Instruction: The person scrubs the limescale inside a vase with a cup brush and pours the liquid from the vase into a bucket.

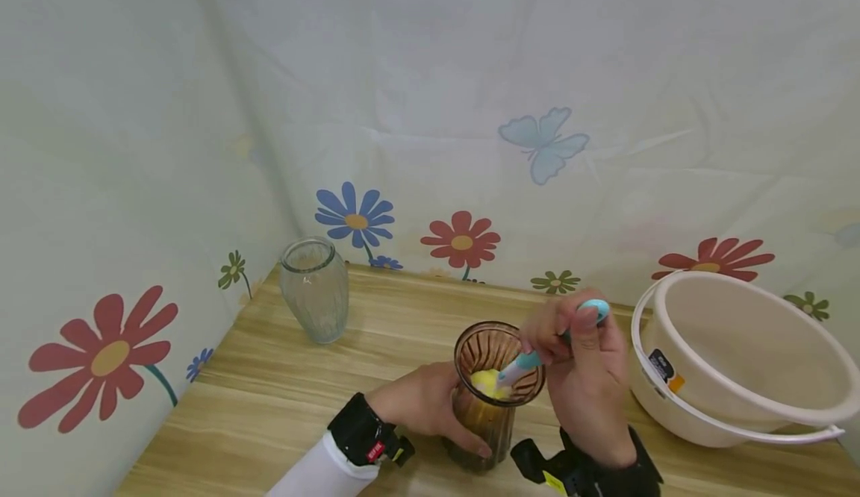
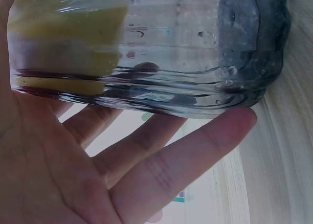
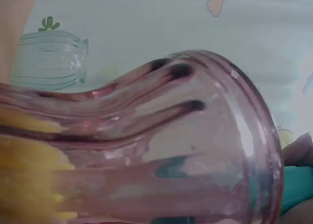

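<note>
A brown-tinted ribbed glass vase (image 1: 480, 426) with a flared rim stands on the table, its mouth tilted toward the head camera. My left hand (image 1: 430, 400) holds it round the body, thumb across the front; in the left wrist view the fingers (image 2: 181, 160) lie along the glass (image 2: 171, 48), which has water drops on it. Between thumb and fingers, my right hand (image 1: 584, 355) grips the turquoise-and-white handle of a sponge bottle brush (image 1: 527, 361). Its yellow sponge head (image 1: 487, 383) is inside the vase and shows through the glass in the right wrist view (image 3: 34, 160).
Farther back on the left stands a clear ribbed glass vase (image 1: 316, 295). A beige bucket (image 1: 739, 400) with a lowered carrying handle is close to my right hand. The wooden tabletop (image 1: 235, 415) meets a flower-printed cloth (image 1: 403, 109) at the back and left.
</note>
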`<state>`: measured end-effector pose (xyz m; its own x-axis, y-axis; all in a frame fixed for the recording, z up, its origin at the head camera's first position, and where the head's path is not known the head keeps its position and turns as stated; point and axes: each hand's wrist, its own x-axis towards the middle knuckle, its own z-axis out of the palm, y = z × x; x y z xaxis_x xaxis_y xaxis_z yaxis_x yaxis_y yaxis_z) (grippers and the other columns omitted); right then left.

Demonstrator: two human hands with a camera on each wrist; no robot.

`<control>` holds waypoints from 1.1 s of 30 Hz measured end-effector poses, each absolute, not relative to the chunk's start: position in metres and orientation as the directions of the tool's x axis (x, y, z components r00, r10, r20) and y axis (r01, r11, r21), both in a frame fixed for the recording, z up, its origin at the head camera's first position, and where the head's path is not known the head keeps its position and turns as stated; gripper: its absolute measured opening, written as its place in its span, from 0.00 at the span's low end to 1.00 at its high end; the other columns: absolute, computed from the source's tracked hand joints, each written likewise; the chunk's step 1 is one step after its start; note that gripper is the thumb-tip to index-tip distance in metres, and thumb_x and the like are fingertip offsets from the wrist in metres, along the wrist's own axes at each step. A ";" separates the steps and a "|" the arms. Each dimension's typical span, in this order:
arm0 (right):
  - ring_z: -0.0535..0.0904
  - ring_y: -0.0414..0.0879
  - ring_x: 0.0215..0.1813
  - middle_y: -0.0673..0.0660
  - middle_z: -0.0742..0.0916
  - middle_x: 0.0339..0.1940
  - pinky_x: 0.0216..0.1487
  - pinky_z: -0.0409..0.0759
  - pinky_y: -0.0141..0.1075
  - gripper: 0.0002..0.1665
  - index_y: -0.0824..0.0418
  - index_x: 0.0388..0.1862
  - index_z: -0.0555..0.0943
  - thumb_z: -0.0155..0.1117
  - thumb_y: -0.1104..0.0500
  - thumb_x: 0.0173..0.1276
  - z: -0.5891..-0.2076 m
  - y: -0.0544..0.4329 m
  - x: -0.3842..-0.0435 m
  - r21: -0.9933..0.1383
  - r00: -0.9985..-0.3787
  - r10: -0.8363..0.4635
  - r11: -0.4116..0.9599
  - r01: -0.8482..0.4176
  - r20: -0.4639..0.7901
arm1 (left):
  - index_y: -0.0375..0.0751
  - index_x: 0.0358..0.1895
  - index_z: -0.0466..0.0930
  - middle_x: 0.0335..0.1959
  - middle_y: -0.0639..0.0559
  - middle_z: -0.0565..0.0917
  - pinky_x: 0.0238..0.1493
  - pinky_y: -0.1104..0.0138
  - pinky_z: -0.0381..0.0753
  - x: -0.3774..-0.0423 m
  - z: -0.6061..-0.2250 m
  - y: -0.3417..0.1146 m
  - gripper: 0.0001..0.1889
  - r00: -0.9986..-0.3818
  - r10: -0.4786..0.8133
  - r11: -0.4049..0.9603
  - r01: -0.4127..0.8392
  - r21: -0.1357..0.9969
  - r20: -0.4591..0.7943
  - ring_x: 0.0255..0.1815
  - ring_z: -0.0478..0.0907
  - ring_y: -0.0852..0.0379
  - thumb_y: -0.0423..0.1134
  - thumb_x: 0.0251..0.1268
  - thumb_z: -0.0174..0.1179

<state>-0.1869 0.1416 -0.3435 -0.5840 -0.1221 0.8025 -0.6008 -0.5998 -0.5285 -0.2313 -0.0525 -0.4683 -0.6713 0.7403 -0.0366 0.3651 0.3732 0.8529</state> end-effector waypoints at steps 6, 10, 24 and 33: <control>0.58 0.46 0.26 0.55 0.61 0.25 0.33 0.58 0.43 0.18 0.69 0.38 0.64 0.33 0.60 0.87 -0.342 0.143 -0.185 -0.450 -0.562 -0.046 -0.654 -0.608 0.826 | 0.66 0.68 0.69 0.61 0.69 0.79 0.65 0.70 0.76 -0.230 -0.469 -0.052 0.41 -0.674 0.738 0.368 0.353 0.860 -0.039 0.60 0.77 0.71 0.55 0.50 0.81; 0.59 0.47 0.27 0.55 0.61 0.24 0.34 0.57 0.42 0.19 0.71 0.38 0.65 0.33 0.59 0.87 -0.341 0.145 -0.182 -0.407 -0.551 -0.021 -0.697 -0.590 0.834 | 0.66 0.69 0.68 0.62 0.69 0.79 0.65 0.70 0.75 -0.229 -0.470 -0.051 0.42 -0.670 0.742 0.364 0.365 0.857 -0.030 0.61 0.76 0.70 0.56 0.50 0.81; 0.58 0.46 0.22 0.54 0.60 0.21 0.28 0.55 0.40 0.28 0.69 0.33 0.64 0.26 0.52 0.89 -0.337 0.144 -0.180 -0.421 -0.541 -0.083 -0.729 -0.540 0.837 | 0.69 0.68 0.68 0.62 0.70 0.78 0.64 0.71 0.75 -0.228 -0.462 -0.050 0.42 -0.664 0.747 0.379 0.379 0.844 -0.037 0.60 0.76 0.71 0.56 0.50 0.81; 0.58 0.46 0.21 0.54 0.61 0.19 0.24 0.57 0.41 0.28 0.66 0.31 0.63 0.27 0.50 0.89 -0.343 0.137 -0.185 -0.478 -0.589 -0.126 -0.728 -0.492 0.798 | 0.67 0.68 0.69 0.61 0.70 0.79 0.65 0.72 0.75 -0.230 -0.464 -0.051 0.41 -0.652 0.758 0.343 0.378 0.860 -0.016 0.60 0.77 0.72 0.54 0.50 0.82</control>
<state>-0.1845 0.1374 -0.3434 -0.5891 -0.1258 0.7982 -0.4920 -0.7278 -0.4778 -0.2296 -0.0514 -0.4640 -0.6521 0.7580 -0.0156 0.3779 0.3428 0.8601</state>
